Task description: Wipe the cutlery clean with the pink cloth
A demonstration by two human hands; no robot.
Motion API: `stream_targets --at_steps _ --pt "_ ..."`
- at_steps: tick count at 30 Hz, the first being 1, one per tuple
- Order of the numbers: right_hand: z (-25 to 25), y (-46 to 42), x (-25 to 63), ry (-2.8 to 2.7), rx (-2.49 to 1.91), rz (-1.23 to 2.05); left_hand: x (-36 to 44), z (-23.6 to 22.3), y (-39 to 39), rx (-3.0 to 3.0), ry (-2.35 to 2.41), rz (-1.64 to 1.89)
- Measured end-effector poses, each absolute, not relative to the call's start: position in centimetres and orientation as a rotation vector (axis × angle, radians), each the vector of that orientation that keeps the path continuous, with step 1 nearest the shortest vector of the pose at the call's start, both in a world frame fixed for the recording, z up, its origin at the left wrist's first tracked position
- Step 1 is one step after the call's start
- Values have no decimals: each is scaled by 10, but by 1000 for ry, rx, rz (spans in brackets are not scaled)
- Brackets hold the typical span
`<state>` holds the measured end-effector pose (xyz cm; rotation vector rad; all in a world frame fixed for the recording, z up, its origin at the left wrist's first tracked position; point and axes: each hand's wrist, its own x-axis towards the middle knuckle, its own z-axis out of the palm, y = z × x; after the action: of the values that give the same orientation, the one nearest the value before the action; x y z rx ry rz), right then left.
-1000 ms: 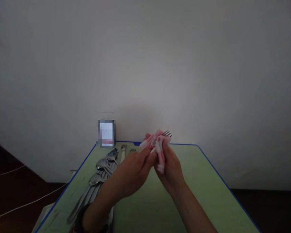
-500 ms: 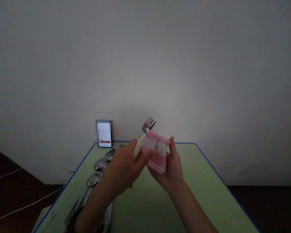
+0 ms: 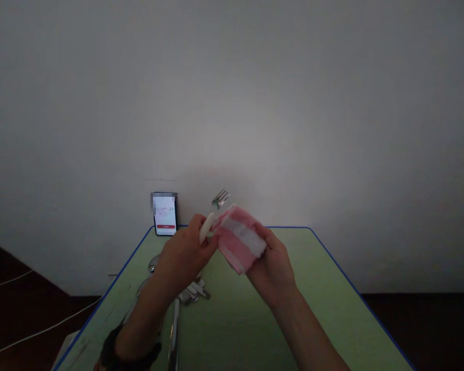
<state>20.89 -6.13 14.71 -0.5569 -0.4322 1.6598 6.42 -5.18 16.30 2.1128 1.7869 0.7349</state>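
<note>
There are two hands [image 3: 272,265], one raised fork [image 3: 218,200], one cloth [image 3: 240,239], one phone [image 3: 165,216] and one table [image 3: 317,273].

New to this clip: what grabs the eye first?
Probably the pink-and-white striped cloth at the centre, held in the right hand above the green, blue-edged table. Just left of it, the left hand grips a white-handled fork, tines up against the pale wall. Then the lit phone, standing at the table's far left corner.
</note>
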Motion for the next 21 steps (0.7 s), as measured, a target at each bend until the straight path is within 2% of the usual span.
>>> stream_targets --at_steps 6,11,21 --pt "148 -64 206 -534 -480 1664 63 166 -54 2028 1702 1013" --pt "144 -68 201 -671 -489 1664 65 164 -52 2156 1714 945" --pt "134 -60 211 -952 -717 1543 53 172 -55 2064 1689 1043"
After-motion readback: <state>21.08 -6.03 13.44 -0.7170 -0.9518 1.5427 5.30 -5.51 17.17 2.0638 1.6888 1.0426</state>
